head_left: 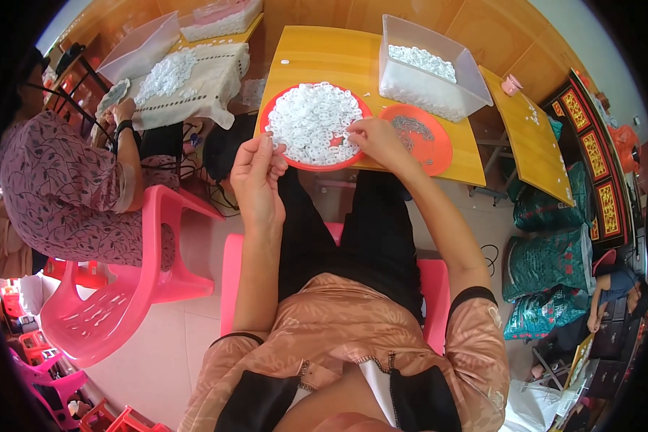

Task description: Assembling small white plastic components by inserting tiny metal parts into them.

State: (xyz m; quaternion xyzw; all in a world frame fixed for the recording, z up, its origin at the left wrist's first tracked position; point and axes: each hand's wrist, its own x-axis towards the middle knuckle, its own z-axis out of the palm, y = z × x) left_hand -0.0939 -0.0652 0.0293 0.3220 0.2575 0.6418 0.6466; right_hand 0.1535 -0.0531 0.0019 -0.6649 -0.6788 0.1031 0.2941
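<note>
A round red tray heaped with small white oval plastic pieces stands at the near edge of the yellow table. Beside the tray's left rim I hold up my left hand, thumb raised and fingers curled in; whatever lies between them is too small to make out. My right hand reaches over the tray's right side, its fingers pinched together at the white pieces. What it grips, if anything, is hidden. Partly under the right forearm sits an orange-red plate holding thin grey metal bits.
A clear plastic bin of white pieces stands at the table's back right. One loose piece lies back left. Leftward, another person works at a cloth-covered table, near a pink chair. Green sacks are stacked at right.
</note>
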